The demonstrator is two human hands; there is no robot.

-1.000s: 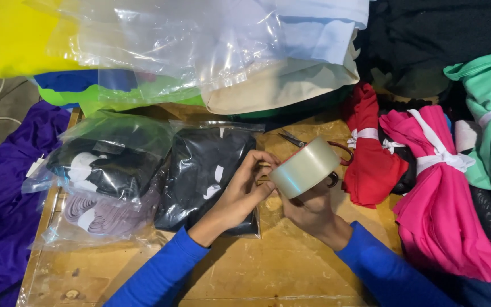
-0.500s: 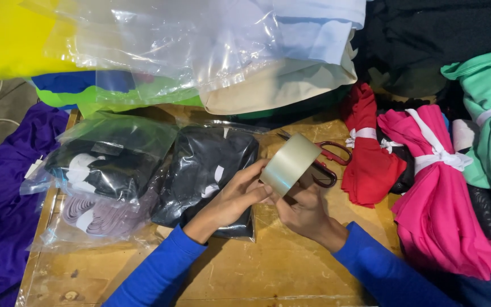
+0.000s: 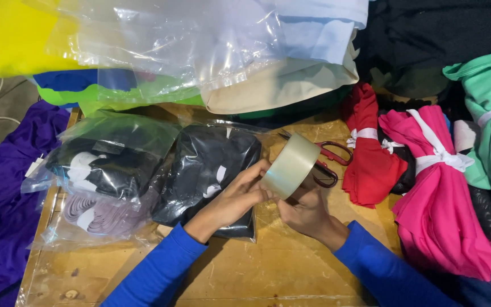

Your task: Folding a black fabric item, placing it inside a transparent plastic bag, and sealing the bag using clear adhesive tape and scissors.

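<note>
The wide roll of clear packing tape (image 3: 290, 165) now sits tilted between both hands, raised just above the scuffed wooden tabletop (image 3: 245, 267). A second ago its broad outer band faced the camera and it sat further right; now it has swung left and turned, so the band slants from lower left up to upper right. Its core axis, judging by that slant, points up and to the left, toward the packed bags. Since half a second ago it has barely shifted, which suggests the turning has settled and the fingers are searching the surface for the loose tape end.

The left hand (image 3: 235, 196) curls against the roll's near edge, thumb and fingertips pressed onto the band. The right hand (image 3: 308, 211) cradles it from beneath, fingers wrapped up behind and mostly hidden, so the grip there is closed on the roll.

Just behind the roll lie red-handled scissors (image 3: 329, 160), flat on the table. To the left, touching the left wrist, lies a clear plastic bag of black fabric (image 3: 206, 165), with another filled bag (image 3: 106, 165) beside it. To the right lie red (image 3: 370, 165) and pink (image 3: 439, 199) cloth bundles tied with white strips.
</note>
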